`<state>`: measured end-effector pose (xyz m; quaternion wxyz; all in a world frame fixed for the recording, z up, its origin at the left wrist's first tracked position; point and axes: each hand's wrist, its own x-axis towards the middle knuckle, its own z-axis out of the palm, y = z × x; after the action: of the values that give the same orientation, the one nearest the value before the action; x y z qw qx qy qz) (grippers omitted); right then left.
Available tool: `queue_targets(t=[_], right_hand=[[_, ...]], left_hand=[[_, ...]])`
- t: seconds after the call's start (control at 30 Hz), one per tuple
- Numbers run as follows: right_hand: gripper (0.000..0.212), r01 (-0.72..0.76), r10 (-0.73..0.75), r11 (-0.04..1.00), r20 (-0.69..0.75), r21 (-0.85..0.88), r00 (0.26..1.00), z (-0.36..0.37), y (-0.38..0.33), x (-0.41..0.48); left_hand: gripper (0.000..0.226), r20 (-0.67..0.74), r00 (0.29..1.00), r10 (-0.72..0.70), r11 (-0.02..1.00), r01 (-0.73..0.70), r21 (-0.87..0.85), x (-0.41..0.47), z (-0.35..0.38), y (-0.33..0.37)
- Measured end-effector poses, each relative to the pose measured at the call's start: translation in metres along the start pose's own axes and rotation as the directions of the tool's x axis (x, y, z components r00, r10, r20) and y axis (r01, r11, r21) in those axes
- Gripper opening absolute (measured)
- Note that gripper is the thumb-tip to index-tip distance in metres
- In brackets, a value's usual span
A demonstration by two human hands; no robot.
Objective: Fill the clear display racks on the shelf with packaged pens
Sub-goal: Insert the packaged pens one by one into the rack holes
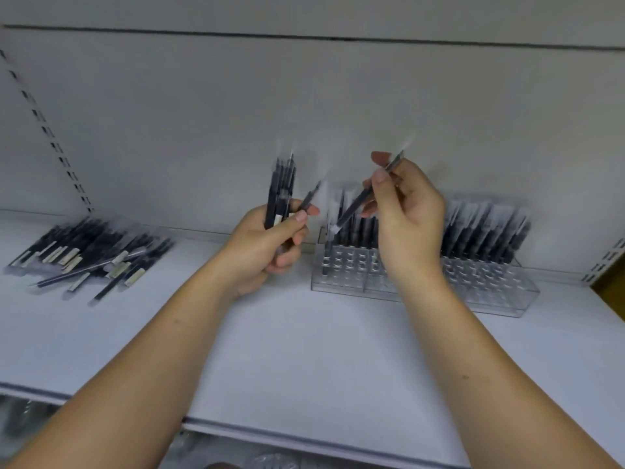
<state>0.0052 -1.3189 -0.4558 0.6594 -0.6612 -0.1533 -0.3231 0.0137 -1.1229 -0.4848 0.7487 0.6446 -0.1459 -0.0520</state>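
Clear rack (351, 282) sits just below the right hand (406, 211), which pinches one pen (355, 204) slanted, lower end aimed down-left toward it; left hand (267, 242) grips the spare bundle (280, 187) upright alongside

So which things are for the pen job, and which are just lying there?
For the job: pen bundle in left hand; single pen in right hand; clear racks; loose pen pile.
Just there: blurry items underneath; brown thing at right edge.
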Motion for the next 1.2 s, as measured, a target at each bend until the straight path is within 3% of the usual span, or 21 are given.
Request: queue_targets(t=[0.2, 0.43, 1.2], right_hand=[[0.014, 0.064, -0.046, 0.989, 0.132, -0.133, 0.99, 0.0, 0.016, -0.011], [0.025, 0.044, -0.022, 0.987, 0.141, -0.155, 0.99, -0.002, 0.02, -0.02], [0.017, 0.012, 0.136, 0.913, 0.333, -0.408, 0.933, -0.005, 0.028, -0.027]], left_hand=[[0.03, -0.004, 1.0, -0.029, 0.998, 0.029, -0.059, 0.005, -0.006, -0.008], [0.036, -0.009, 1.0, -0.029, 0.978, 0.026, -0.209, 0.007, -0.009, -0.011], [0.025, -0.02, 0.999, 0.041, 0.997, -0.042, -0.06, -0.005, -0.002, -0.012]])
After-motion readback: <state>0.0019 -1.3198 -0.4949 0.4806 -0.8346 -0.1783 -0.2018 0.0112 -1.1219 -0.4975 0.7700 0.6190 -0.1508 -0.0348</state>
